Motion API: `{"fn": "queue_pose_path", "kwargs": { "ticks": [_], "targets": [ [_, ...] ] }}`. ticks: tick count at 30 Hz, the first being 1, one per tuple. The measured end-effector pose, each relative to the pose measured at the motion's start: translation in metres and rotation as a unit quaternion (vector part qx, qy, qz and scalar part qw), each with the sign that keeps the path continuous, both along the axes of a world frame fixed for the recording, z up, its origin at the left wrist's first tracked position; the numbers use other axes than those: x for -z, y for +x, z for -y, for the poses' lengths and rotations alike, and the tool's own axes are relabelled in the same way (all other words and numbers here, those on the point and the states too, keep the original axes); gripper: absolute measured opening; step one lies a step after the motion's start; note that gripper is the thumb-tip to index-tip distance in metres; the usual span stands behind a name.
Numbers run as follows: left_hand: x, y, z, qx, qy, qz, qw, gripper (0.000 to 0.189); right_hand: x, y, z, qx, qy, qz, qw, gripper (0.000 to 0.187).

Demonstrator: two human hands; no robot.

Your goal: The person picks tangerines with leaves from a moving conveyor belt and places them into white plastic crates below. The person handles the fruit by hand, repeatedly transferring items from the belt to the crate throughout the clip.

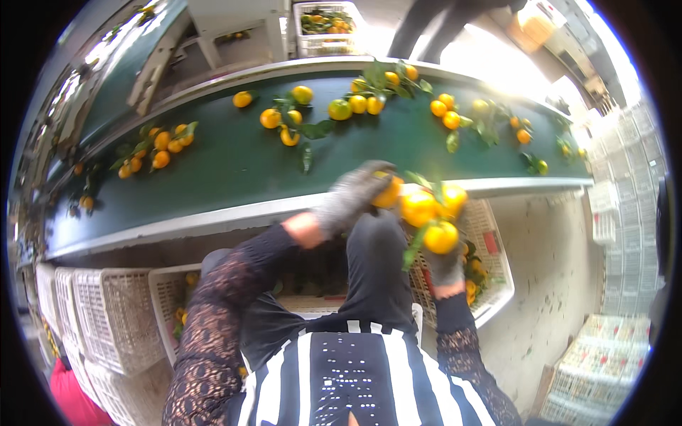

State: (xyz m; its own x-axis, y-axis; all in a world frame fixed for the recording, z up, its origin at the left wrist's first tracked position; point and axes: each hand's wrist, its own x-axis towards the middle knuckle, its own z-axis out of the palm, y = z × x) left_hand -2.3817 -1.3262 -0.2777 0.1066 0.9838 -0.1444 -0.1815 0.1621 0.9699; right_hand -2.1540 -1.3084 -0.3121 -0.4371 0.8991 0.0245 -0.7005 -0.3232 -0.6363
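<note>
My left hand point(354, 197), in a grey knit glove, is closed around an orange citrus fruit point(388, 190) near the front edge of the green conveyor belt point(224, 175). To its right, my gloved right hand point(445, 265) holds a cluster of orange citrus fruits point(439, 237) with green leaves, over a white plastic crate point(498, 287) that has more fruit in it. The fruits hide much of the right fingers. Leafy fruit clusters point(290, 120) lie spread along the belt.
Another white crate point(162, 298) with fruit stands at my left, beside several stacked crates point(112, 314). Beyond the belt are a fruit-filled crate point(326, 43) and a person's legs point(426, 29). Crate stacks point(597, 367) stand at the right. Someone in red point(80, 391) is at lower left.
</note>
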Motion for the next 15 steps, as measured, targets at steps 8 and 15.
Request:
{"fn": "queue_pose_path", "kwargs": {
  "ticks": [8,15],
  "targets": [
    [-0.004,-0.012,0.006,-0.014,0.344,-0.210,0.915,0.039,0.127,0.284,-0.016,0.101,0.060,0.833,0.541,0.062],
    [0.040,-0.359,0.064,-0.447,-0.070,-0.657,0.603,0.049,0.174,0.233,-0.048,0.154,0.002,0.614,0.775,0.066]
  ]
}}
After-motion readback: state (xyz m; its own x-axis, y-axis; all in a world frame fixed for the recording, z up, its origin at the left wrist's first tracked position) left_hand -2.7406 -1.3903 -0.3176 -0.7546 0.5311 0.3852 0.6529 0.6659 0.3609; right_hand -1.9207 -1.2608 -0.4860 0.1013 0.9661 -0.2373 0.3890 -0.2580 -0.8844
